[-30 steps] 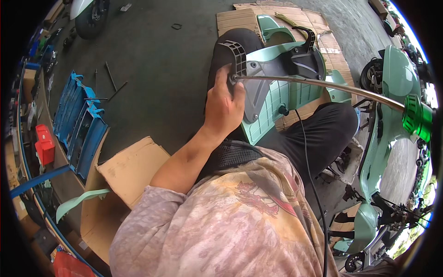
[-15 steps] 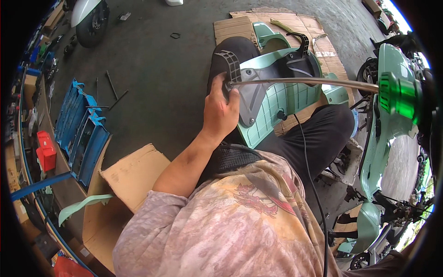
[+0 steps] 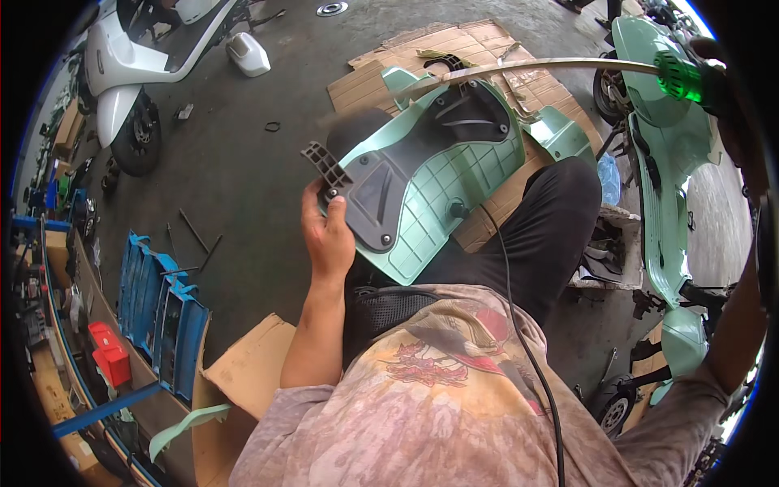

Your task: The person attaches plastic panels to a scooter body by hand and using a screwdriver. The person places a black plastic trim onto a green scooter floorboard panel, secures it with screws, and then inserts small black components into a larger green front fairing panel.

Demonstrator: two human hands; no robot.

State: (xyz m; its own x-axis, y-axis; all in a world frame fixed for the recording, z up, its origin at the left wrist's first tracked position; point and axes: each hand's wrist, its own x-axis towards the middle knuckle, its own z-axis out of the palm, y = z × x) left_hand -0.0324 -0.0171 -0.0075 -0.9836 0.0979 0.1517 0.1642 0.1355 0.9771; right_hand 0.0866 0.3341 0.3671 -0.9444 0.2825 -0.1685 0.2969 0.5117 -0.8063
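A mint-green scooter panel (image 3: 438, 195) with a ribbed underside lies across my lap, a dark grey plastic bracket (image 3: 369, 191) fixed along it by screws. At the bracket's left end, next to a slatted black tab (image 3: 326, 165), my left hand (image 3: 329, 231) grips the edge, thumb on top near a screw. My right hand (image 3: 722, 93), dark at the right rim, is closed around a screwdriver with a clear green handle (image 3: 678, 77). Its long shaft (image 3: 535, 65) crosses above the panel's far end; the tip is blurred near the panel's far left edge.
Flattened cardboard (image 3: 357, 85) lies under the panel. A mint-green scooter (image 3: 661, 178) stands at right, a white one (image 3: 122, 61) at far left. Blue metal parts (image 3: 162, 316) and an open carton (image 3: 251, 365) are at left. A black cord (image 3: 519, 325) hangs down my front.
The screwdriver shaft has left the screw beside my left hand and swung toward the panel's far side. My right arm has come into view. My left hand keeps its grip; the view has shifted.
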